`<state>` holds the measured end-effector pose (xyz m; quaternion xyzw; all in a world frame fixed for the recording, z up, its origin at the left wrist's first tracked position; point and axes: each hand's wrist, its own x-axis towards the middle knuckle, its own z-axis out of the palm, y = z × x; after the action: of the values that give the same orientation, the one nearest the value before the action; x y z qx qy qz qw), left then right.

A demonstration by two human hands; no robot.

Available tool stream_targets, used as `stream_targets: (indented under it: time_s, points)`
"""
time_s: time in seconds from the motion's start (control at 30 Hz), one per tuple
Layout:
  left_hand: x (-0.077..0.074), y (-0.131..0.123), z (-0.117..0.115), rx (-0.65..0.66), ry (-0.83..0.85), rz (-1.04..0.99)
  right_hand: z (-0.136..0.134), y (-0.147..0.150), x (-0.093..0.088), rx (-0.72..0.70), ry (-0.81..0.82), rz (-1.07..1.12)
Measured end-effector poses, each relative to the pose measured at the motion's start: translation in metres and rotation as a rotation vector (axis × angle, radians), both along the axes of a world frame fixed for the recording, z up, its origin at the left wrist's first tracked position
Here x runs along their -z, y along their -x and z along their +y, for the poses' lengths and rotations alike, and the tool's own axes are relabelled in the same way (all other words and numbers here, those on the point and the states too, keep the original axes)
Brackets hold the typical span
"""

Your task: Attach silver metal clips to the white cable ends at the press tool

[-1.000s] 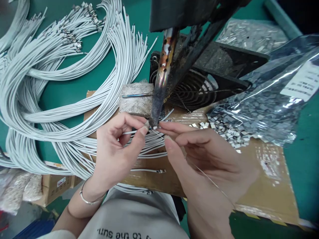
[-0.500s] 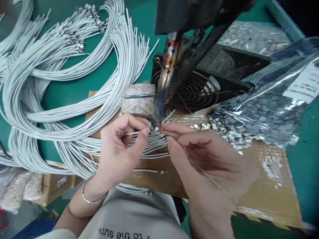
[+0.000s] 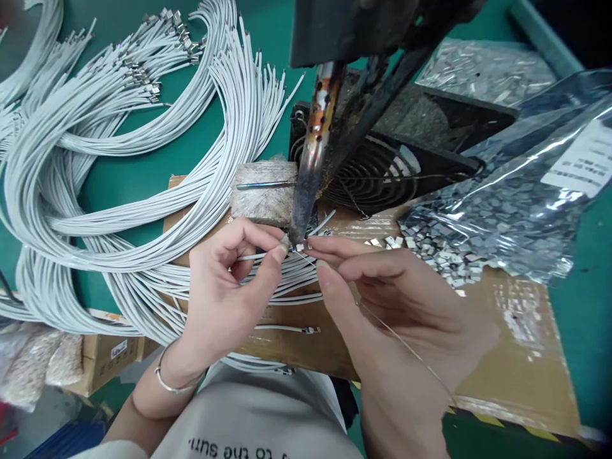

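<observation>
My left hand (image 3: 224, 290) pinches the end of a thin white wire (image 3: 251, 256) between thumb and forefinger, right under the tip of a fixed soldering iron (image 3: 308, 166). My right hand (image 3: 406, 306) pinches a fine strand of solder wire (image 3: 406, 347) and holds its end at the same spot, beside a small metal terminal (image 3: 300, 246). Both hands meet at the iron's tip above a cardboard sheet (image 3: 516, 344).
Big loops of white wires (image 3: 119, 140) cover the green table on the left. A black fan (image 3: 382, 172) sits behind the iron, next to a grey block (image 3: 262, 191). A clear bag (image 3: 516, 210) spills small metal terminals (image 3: 430, 252) onto the cardboard at right.
</observation>
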<state>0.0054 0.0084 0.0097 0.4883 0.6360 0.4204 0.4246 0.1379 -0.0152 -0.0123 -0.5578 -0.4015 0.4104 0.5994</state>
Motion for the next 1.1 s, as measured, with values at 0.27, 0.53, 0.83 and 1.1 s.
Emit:
stream_targets:
  time_s: [0.27, 0.53, 0.83, 1.1]
  points:
    - [0.001, 0.002, -0.002, 0.014, 0.003, -0.026, -0.002, -0.003, 0.002, -0.021, -0.018, -0.002]
    - [0.003, 0.003, -0.002, 0.038, -0.023, -0.011, -0.003, -0.01, 0.01, -0.081, -0.074, -0.065]
    - [0.004, 0.003, -0.002, 0.042, -0.043, -0.008, -0.002, -0.009, 0.01, -0.085, -0.092, -0.044]
    - [0.004, 0.003, -0.002, 0.043, -0.039, -0.029, -0.003, -0.009, 0.01, -0.054, -0.077, -0.085]
